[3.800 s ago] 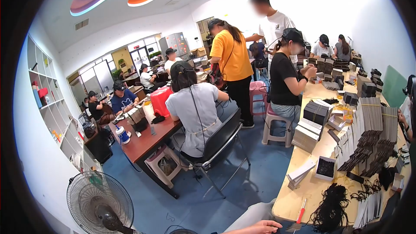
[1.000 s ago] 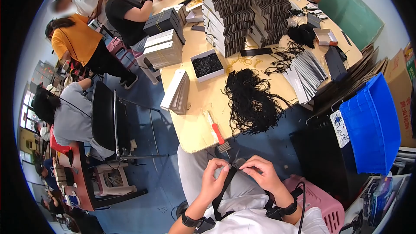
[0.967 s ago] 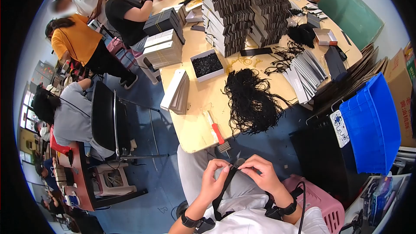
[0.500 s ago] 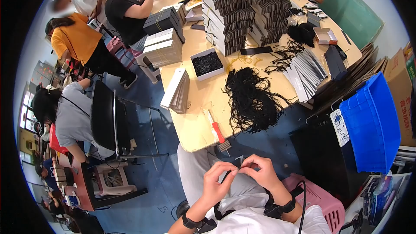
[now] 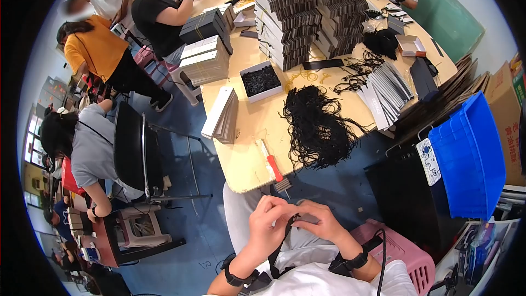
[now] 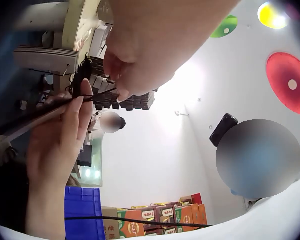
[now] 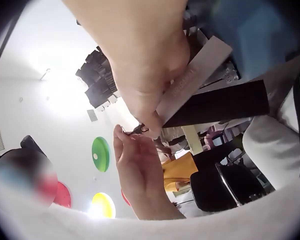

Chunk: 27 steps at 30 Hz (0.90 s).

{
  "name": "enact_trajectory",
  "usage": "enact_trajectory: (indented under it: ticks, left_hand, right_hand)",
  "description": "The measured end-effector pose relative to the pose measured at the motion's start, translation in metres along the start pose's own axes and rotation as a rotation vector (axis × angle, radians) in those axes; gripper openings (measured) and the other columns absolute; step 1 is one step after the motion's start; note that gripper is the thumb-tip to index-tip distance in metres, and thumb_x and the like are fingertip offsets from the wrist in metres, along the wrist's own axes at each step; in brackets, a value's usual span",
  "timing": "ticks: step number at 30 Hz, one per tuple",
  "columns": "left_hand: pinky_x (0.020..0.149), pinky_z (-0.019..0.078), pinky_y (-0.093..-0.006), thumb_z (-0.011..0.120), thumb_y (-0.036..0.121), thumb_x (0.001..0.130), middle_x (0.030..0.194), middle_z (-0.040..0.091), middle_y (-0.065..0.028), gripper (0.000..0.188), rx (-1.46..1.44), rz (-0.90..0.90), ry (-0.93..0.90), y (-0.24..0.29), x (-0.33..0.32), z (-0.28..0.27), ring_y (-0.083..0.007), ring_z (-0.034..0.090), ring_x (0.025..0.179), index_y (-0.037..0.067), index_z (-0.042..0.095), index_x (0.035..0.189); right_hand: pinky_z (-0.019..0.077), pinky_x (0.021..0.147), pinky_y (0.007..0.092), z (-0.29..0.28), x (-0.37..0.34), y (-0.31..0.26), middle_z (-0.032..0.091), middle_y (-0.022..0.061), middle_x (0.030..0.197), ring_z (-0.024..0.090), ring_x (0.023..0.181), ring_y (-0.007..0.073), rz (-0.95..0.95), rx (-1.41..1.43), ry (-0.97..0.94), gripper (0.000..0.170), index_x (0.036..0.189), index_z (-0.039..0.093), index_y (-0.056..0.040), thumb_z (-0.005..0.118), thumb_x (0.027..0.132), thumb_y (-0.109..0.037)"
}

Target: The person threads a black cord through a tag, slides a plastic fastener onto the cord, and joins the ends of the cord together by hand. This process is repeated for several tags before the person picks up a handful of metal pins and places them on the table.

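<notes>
Though fingers (image 7: 119, 148) partly hide the black cord (image 7: 138, 129), left hand (image 5: 267, 229) pinching it, right hand (image 5: 324, 222) gripping grey card (image 7: 196, 79).

Behind the left hand (image 5: 269, 225), a black wristband (image 5: 234, 279) carries a blocky black module (image 5: 262, 281) on its inner side; a matching band (image 5: 360, 259) and twin module (image 5: 340, 266) sit behind the right hand (image 5: 322, 222). Light grey trousers (image 5: 235, 208) show beneath both hands, a white top (image 5: 315, 278) behind them.

Mid-frame in the right wrist view, my right fingers (image 7: 148, 113) hide part of the pale strip (image 7: 197, 75). The head view's top edge crops the tall stacks (image 5: 287, 24).
</notes>
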<state>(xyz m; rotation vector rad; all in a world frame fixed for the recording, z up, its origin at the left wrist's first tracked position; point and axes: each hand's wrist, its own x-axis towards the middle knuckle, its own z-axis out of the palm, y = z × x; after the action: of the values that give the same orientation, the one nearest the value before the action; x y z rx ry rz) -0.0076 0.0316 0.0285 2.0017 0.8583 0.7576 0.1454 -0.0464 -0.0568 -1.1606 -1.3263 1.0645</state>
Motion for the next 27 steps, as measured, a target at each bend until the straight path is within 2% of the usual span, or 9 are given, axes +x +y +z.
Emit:
enact_trajectory:
  ticks: [6, 8, 9, 14, 16, 20, 23, 26, 27]
  left_hand:
    - [0.064, 0.0451, -0.0258, 0.061, -0.015, 0.075, 0.082, 0.056, -0.0062, 0.026, -0.163, -0.074, 0.173, -0.008, 0.007, 0.002, -0.0159, 0.056, 0.077, 0.004, 0.069, 0.091]
    - [0.066, 0.0411, -0.0221, 0.059, -0.010, 0.082, 0.085, 0.055, -0.0058, 0.015, -0.231, -0.089, 0.415, -0.019, 0.011, 0.004, -0.0122, 0.052, 0.075, 0.000, 0.065, 0.092]
    - [0.069, 0.0389, -0.0203, 0.057, -0.003, 0.090, 0.089, 0.056, -0.0046, 0.005, -0.272, -0.142, 0.480, -0.019, 0.013, 0.005, -0.0102, 0.049, 0.075, -0.002, 0.061, 0.092]
    - [0.068, 0.0370, -0.0187, 0.057, 0.010, 0.096, 0.088, 0.053, -0.0004, 0.010, -0.234, -0.128, 0.629, -0.045, 0.017, 0.008, -0.0052, 0.045, 0.076, 0.000, 0.055, 0.098]
    - [0.068, 0.0377, -0.0192, 0.056, 0.010, 0.096, 0.088, 0.053, -0.0006, 0.010, -0.232, -0.108, 0.706, -0.050, 0.017, 0.009, -0.0056, 0.046, 0.076, 0.001, 0.053, 0.099]
    - [0.068, 0.0391, -0.0200, 0.057, 0.010, 0.096, 0.088, 0.052, -0.0005, 0.012, -0.281, -0.118, 0.772, -0.050, 0.021, 0.000, -0.0071, 0.047, 0.076, 0.002, 0.051, 0.101]
    - [0.064, 0.0444, -0.0221, 0.057, 0.008, 0.094, 0.088, 0.054, -0.0016, 0.012, -0.447, -0.207, 0.680, -0.053, 0.025, -0.004, -0.0085, 0.052, 0.075, 0.004, 0.051, 0.104]
    - [0.066, 0.0472, -0.0228, 0.057, 0.007, 0.094, 0.091, 0.056, -0.0025, 0.014, -0.843, -0.367, 0.548, -0.050, 0.028, -0.001, -0.0098, 0.057, 0.080, 0.004, 0.052, 0.106]
    - [0.070, 0.0490, -0.0234, 0.057, 0.007, 0.094, 0.099, 0.059, -0.0039, 0.017, -0.889, -0.417, 0.517, -0.049, 0.028, -0.001, -0.0122, 0.060, 0.088, 0.003, 0.052, 0.110]
  right_hand:
    - [0.0468, 0.072, 0.0309, -0.003, -0.002, -0.013, 0.057, 0.0111, 0.094, 0.058, 0.083, 0.0229, -0.050, -0.028, -0.043, 0.034, 0.112, 0.063, -0.0040, 0.071, 0.080, -0.009]
    - [0.0467, 0.073, 0.0310, -0.003, -0.005, -0.014, 0.056, 0.0111, 0.094, 0.058, 0.082, 0.0238, -0.032, -0.068, -0.114, 0.036, 0.116, 0.062, -0.0042, 0.070, 0.080, -0.008]
    - [0.0471, 0.074, 0.0323, -0.001, -0.006, -0.014, 0.057, 0.0120, 0.095, 0.058, 0.083, 0.0256, -0.014, -0.116, -0.101, 0.045, 0.123, 0.056, -0.0051, 0.070, 0.080, -0.009]
    - [0.0488, 0.076, 0.0372, 0.007, -0.006, -0.014, 0.058, 0.0188, 0.105, 0.061, 0.087, 0.0314, 0.014, -0.091, -0.095, 0.070, 0.143, 0.037, -0.0073, 0.069, 0.081, -0.013]
    - [0.0504, 0.073, 0.0401, -0.001, -0.005, -0.029, 0.062, 0.0212, 0.104, 0.064, 0.083, 0.0344, 0.199, -0.178, -0.209, 0.076, 0.147, 0.029, -0.0088, 0.069, 0.083, -0.021]
    - [0.0514, 0.068, 0.0391, -0.009, -0.004, -0.036, 0.066, 0.0192, 0.091, 0.065, 0.073, 0.0356, 0.484, -0.525, -0.226, 0.068, 0.143, 0.035, -0.0087, 0.066, 0.086, -0.031]
    - [0.0477, 0.061, 0.0409, -0.016, -0.007, -0.018, 0.064, 0.0173, 0.076, 0.064, 0.068, 0.0366, 0.232, -0.363, 0.190, 0.039, 0.117, 0.049, -0.0059, 0.057, 0.093, -0.036]
    - [0.0465, 0.061, 0.0413, -0.037, 0.013, -0.018, 0.063, 0.0173, 0.076, 0.063, 0.069, 0.0368, 0.292, -0.269, 0.356, 0.030, 0.108, 0.050, -0.0051, 0.050, 0.096, -0.033]
    - [0.0465, 0.062, 0.0398, -0.043, 0.027, -0.016, 0.062, 0.0170, 0.076, 0.063, 0.071, 0.0361, 0.197, -0.291, 0.450, 0.026, 0.103, 0.049, -0.0047, 0.045, 0.097, -0.030]
